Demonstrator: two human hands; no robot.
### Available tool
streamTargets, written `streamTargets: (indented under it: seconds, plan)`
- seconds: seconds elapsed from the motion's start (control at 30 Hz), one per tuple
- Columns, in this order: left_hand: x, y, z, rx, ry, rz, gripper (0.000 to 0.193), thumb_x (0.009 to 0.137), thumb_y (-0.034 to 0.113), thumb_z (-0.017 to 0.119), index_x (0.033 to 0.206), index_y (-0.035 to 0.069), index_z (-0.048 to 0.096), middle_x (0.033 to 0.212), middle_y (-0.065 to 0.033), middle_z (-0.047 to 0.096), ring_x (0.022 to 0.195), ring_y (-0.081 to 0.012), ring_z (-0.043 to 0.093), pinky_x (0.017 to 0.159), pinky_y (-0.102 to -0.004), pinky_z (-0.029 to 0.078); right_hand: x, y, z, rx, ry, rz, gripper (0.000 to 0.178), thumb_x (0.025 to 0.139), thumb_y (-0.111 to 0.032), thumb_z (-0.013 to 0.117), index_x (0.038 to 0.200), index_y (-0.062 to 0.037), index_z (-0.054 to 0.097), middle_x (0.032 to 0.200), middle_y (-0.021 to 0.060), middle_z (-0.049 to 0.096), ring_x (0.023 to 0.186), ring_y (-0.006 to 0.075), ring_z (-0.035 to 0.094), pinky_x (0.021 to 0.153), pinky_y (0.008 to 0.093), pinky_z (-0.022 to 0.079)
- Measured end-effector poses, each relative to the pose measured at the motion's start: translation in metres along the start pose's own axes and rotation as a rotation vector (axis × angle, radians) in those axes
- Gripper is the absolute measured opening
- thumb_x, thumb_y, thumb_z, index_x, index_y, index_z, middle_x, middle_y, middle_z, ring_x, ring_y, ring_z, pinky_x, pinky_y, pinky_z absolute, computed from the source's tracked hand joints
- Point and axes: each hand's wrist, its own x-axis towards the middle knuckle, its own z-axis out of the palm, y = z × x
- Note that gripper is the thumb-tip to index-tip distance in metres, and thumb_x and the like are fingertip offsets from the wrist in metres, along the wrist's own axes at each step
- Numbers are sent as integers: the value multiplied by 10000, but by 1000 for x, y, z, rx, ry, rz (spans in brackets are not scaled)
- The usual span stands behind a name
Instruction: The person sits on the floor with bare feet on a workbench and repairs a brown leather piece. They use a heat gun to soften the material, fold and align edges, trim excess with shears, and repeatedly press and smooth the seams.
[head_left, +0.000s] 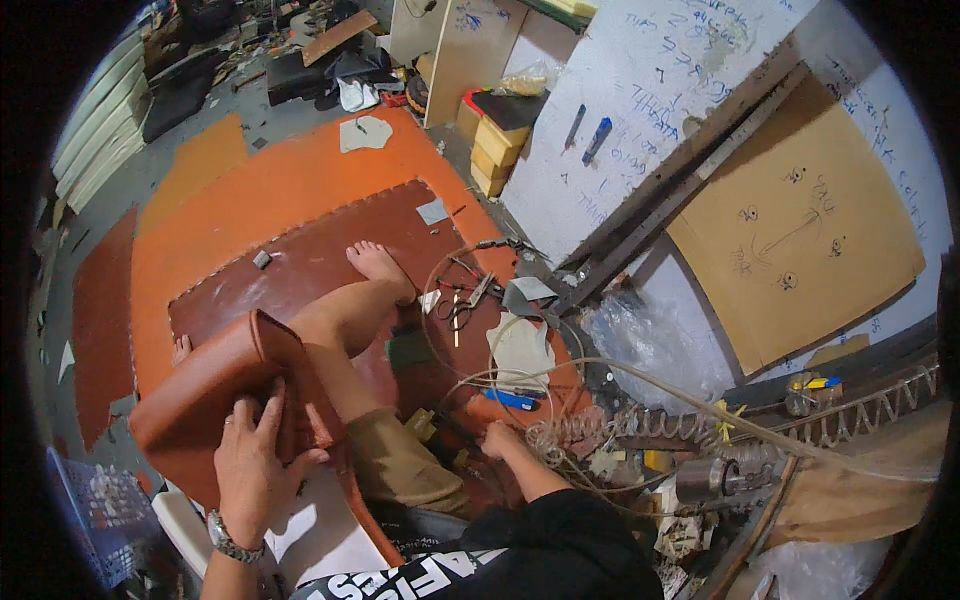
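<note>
A reddish-brown leather-covered padded piece stands tilted over my lap, its corner folded and a flap hanging on the right. My left hand lies against its inner side, fingers spread and stretched out on the leather. A white sheet-like surface shows below that hand. My right hand reaches down to the right of my knee with its fingers curled. A dark tool-like object with a yellowish part lies close to it; what the fingers hold is hidden.
Scissors, red-handled pliers, a blue cutter and scraps lie on brown leather sheets over the orange floor covering. A coiled air hose and machine stand right. A blue basket is left.
</note>
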Motion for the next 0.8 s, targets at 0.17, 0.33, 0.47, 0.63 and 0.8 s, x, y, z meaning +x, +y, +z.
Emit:
streamTargets:
  seconds: [0.17,0.33,0.47,0.63,0.8]
  plan:
    - [10,-6,-10,-98,-21,15,823,809,309,932,1560,143,639,1230,-173,628,1100,-408,674,932,-500,588,60,-31,-49,147,190,-293,326,960,-317,746,1163,-73,820,1178,231,794,1129,445,749,971,525,603]
    - [9,-7,-17,-53,-51,32,687,876,188,822,1542,152,657,1190,-175,661,1055,-417,695,909,-511,596,139,-106,-138,296,278,-143,648,1008,-369,762,1583,-121,593,1443,230,721,1354,407,679,1147,504,534]
    - [11,-4,-21,-49,-76,25,682,881,144,771,1552,181,653,1172,-163,675,981,-400,703,854,-506,606,174,-152,-166,248,242,76,649,1094,-411,657,1687,-237,458,1587,273,590,1522,462,521,1218,560,468]
    - [12,2,-18,-33,-93,13,711,872,166,800,1566,168,642,1201,-155,651,963,-378,692,815,-490,600,197,-166,-156,195,411,256,431,1081,-419,687,1413,-144,674,1423,243,688,1346,432,662,1073,561,571]
    - [11,5,-10,23,-123,21,803,860,279,870,1609,176,600,1233,-193,607,957,-381,669,794,-494,588,197,-149,-153,206,427,292,442,1057,-383,736,1369,-76,678,1271,224,764,1187,436,758,998,551,625]
